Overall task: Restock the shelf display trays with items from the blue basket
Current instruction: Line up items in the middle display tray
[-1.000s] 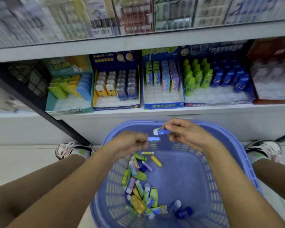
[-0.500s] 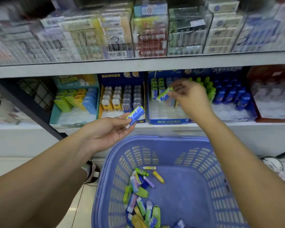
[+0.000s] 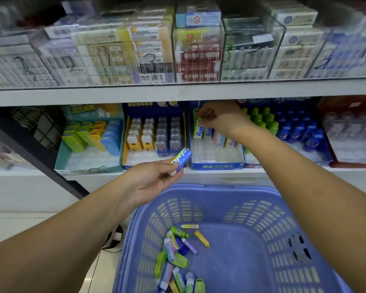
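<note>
The left hand (image 3: 154, 180) pinches a small blue-and-green packet (image 3: 181, 158) by its lower end, tilted, just before the shelf's front edge. The right hand (image 3: 218, 118) reaches into the blue display tray (image 3: 218, 166), fingers closed on a green-topped packet (image 3: 197, 125) at its back left corner; the tray's front rows are bare. Below, the blue basket (image 3: 251, 229) holds loose packets (image 3: 178, 256) along its left side.

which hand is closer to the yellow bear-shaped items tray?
Left. The left hand hovers just in front of the yellow bear tray, holding a blue pack; the right hand is in the next tray rightward.
</note>
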`<action>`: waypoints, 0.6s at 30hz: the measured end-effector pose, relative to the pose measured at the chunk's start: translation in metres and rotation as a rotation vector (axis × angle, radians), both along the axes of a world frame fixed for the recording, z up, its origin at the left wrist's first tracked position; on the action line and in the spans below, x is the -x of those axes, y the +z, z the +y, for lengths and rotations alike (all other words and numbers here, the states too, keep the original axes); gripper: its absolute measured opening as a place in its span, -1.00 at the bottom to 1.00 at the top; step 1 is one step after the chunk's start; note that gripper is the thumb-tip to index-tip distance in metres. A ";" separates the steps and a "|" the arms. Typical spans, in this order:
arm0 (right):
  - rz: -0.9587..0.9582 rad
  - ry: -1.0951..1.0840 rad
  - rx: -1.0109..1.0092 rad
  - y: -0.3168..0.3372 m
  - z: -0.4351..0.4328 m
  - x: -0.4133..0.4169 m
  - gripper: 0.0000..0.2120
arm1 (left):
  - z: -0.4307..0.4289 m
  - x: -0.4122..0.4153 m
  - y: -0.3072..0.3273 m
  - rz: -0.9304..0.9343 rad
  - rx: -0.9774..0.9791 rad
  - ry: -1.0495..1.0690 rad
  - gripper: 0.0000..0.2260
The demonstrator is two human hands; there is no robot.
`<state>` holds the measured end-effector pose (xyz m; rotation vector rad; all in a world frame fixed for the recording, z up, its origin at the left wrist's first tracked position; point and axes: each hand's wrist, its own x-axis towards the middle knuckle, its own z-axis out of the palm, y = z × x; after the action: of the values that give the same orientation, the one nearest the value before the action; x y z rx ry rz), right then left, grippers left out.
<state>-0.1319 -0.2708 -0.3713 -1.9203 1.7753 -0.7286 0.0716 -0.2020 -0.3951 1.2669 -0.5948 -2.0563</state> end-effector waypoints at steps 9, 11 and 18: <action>0.159 0.010 -0.022 0.004 -0.003 -0.003 -0.80 | -0.004 0.002 -0.003 -0.117 0.165 -0.092 -0.84; 0.182 0.018 -0.036 0.003 -0.003 -0.003 -0.80 | -0.005 0.002 -0.002 -0.125 0.200 -0.071 -0.85; 0.304 0.055 -0.056 -0.001 -0.004 -0.015 -0.77 | -0.006 0.011 -0.001 -0.143 0.269 -0.052 -0.87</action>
<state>-0.1173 -0.2744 -0.3723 -2.1226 1.8842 -0.3780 0.0605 -0.2081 -0.3956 1.2544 -0.9449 -1.8619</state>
